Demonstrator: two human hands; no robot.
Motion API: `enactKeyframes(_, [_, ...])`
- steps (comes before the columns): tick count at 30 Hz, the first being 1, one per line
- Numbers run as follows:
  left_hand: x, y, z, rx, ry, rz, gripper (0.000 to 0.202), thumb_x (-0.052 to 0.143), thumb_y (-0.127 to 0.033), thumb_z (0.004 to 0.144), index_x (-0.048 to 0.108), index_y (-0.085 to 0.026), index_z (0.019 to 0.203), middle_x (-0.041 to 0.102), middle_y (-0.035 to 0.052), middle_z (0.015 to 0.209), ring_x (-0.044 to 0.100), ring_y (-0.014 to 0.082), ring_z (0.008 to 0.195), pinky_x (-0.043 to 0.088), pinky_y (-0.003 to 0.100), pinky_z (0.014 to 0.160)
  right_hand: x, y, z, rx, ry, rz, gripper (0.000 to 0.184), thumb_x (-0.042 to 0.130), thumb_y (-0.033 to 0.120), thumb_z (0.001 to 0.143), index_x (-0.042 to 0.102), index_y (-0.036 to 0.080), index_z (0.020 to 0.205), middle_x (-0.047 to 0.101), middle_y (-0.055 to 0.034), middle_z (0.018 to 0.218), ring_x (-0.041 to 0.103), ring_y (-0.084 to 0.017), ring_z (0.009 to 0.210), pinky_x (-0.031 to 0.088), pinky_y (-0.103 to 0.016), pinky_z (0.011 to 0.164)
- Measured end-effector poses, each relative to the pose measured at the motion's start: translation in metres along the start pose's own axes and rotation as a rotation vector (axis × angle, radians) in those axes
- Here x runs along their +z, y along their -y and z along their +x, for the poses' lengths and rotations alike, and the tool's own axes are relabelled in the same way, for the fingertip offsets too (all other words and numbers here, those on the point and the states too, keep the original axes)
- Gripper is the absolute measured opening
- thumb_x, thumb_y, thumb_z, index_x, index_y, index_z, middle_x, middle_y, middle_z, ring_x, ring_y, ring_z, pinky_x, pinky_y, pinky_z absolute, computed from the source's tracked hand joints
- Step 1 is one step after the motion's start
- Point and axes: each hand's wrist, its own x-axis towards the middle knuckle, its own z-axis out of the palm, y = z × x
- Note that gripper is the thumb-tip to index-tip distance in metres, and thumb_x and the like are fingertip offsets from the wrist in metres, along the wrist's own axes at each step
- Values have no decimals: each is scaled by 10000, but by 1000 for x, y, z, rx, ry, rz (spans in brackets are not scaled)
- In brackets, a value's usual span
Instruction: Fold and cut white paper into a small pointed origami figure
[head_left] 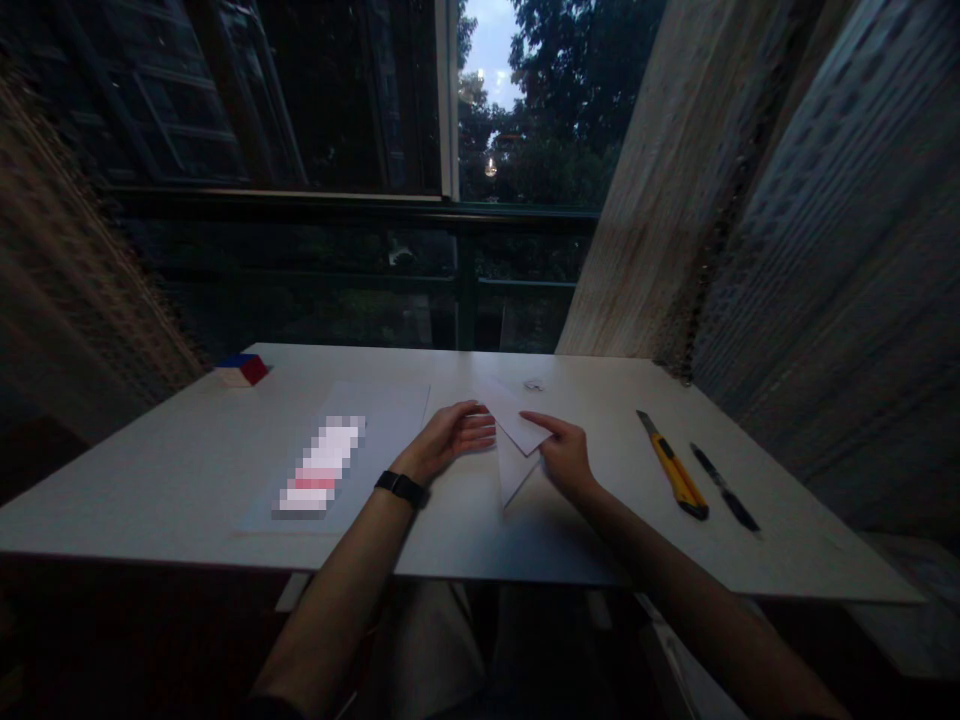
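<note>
A folded sheet of white paper (517, 428) is held slightly above the table in front of me, its lower part tapering to a point toward me. My left hand (456, 432), with a dark band on the wrist, grips its left edge between thumb and fingers. On the other side, my right hand (566, 450) pinches the right corner, index finger stretched along the upper face and the other fingers curled beneath. Part of the paper behind the fingers is hidden.
Left of my hands lies a flat white sheet (397, 410), partly blurred out. A yellow utility knife (673, 467) and a black pen (724, 487) lie to the right. Behind the paper sits a small white crumpled piece (534, 384). A colored cube (242, 370) stands far left on the white table (165, 480).
</note>
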Motion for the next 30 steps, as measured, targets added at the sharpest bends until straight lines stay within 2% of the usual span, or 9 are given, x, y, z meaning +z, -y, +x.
enactKeyframes(4, [1, 3, 1, 167, -68, 101, 296, 718, -334, 664, 617, -96, 810, 664, 105, 873, 647, 148, 735, 533, 278, 730, 7, 0, -9, -155, 72, -189, 569, 402, 22, 550, 685, 266, 979, 657, 13, 1056, 579, -203, 1029, 376, -373, 990])
enactKeyframes(9, [3, 9, 0, 164, -165, 199, 333, 786, -337, 555, 604, -100, 704, 660, 77, 710, 628, 143, 608, 524, 269, 608, 13, 0, -16, -193, 181, -213, 520, 443, 32, 622, 662, 263, 1034, 627, -10, 1119, 549, -210, 1078, 372, -375, 993])
enactKeyframes(12, [3, 9, 0, 205, -207, 182, 341, 797, -325, 532, 622, -98, 717, 667, 79, 694, 622, 145, 584, 513, 268, 583, 11, 8, -17, -94, 306, -94, 534, 540, 85, 636, 600, 271, 1133, 595, -24, 1169, 563, -233, 1041, 414, -398, 939])
enactKeyframes(14, [2, 7, 0, 253, -226, 139, 347, 795, -316, 532, 634, -97, 747, 679, 86, 739, 632, 157, 619, 515, 278, 610, 6, 15, -14, 39, 475, 84, 754, 643, 137, 602, 413, 285, 1305, 567, -46, 1202, 601, -234, 951, 468, -405, 850])
enactKeyframes(16, [1, 4, 0, 297, -232, 116, 359, 787, -312, 543, 644, -95, 791, 688, 95, 784, 641, 173, 666, 516, 296, 650, -1, 20, -8, 134, 590, 309, 918, 712, 192, 569, 272, 294, 1368, 542, -64, 1227, 594, -230, 970, 465, -400, 849])
enactKeyframes(19, [2, -2, 0, 367, -240, 201, 373, 774, -316, 557, 658, -82, 823, 693, 109, 804, 643, 196, 699, 508, 309, 662, -11, 26, 6, 181, 568, 400, 755, 695, 293, 641, 362, 266, 1319, 510, -92, 1261, 528, -231, 1094, 403, -398, 934])
enactKeyframes(23, [15, -16, -2, 545, -288, 546, 322, 752, -338, 573, 687, -111, 792, 700, 71, 795, 634, 206, 726, 490, 295, 652, -18, 39, 26, 87, 422, 261, 620, 690, 375, 667, 477, 237, 1233, 528, -111, 1240, 511, -238, 1116, 382, -415, 957])
enactKeyframes(27, [33, -30, -6, 728, -141, 931, 231, 692, -347, 658, 706, -166, 800, 704, 32, 776, 633, 193, 728, 475, 281, 665, -19, 63, 40, -124, 434, 276, 579, 697, 384, 668, 525, 237, 1201, 550, -86, 1227, 515, -227, 1115, 379, -384, 966])
enactKeyframes(30, [41, -32, -5, 789, -79, 1054, 193, 671, -329, 690, 709, -186, 815, 705, 24, 764, 637, 182, 709, 467, 262, 647, -17, 72, 42, -162, 451, 208, 417, 671, 387, 697, 633, 204, 1070, 641, -73, 1081, 583, -227, 1001, 426, -376, 908])
